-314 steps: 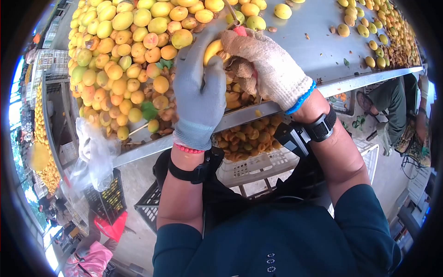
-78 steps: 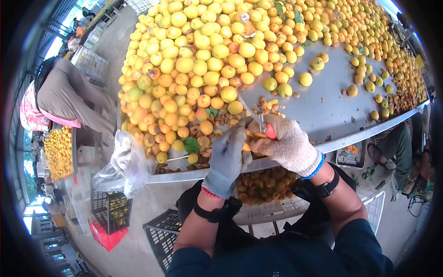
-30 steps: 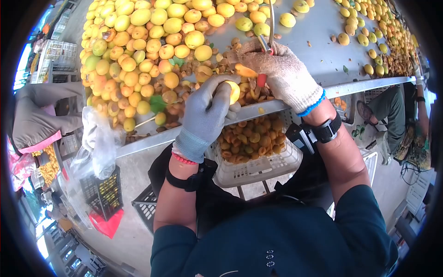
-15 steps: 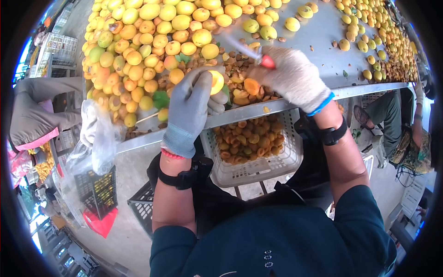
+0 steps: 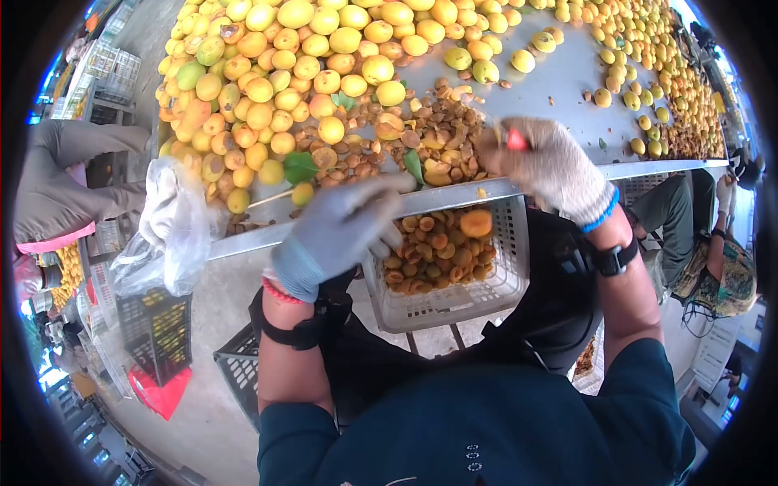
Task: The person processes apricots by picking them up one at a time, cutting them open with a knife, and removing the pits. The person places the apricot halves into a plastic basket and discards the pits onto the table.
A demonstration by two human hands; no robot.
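My left hand (image 5: 348,223), in a grey glove, hovers over the table's metal edge near the crate. Its fingers are stretched out and somewhat blurred, with no fruit in them. My right hand (image 5: 555,170), in a whitish knit glove, is closed around a knife (image 5: 516,140) whose red handle end shows; the blade cannot be made out. Between and below the hands, a white plastic crate (image 5: 446,311) holds halved apricots (image 5: 438,255). One orange apricot half (image 5: 476,223) appears above the pile at the crate's far side. Pits and fruit scraps (image 5: 446,134) lie on the table just beyond the edge.
Whole yellow apricots (image 5: 316,40) are heaped on the metal table (image 5: 559,97), with more at the far right. A plastic bag (image 5: 174,227) hangs at the left edge. Dark crates (image 5: 158,332) stand on the floor. Other people sit left (image 5: 81,178) and right (image 5: 689,219).
My left hand has let go of a yellow apricot piece and moved down towards me, its fingers opening. My right hand, still with the knife, has shifted slightly right and down. An apricot half now shows over the crate.
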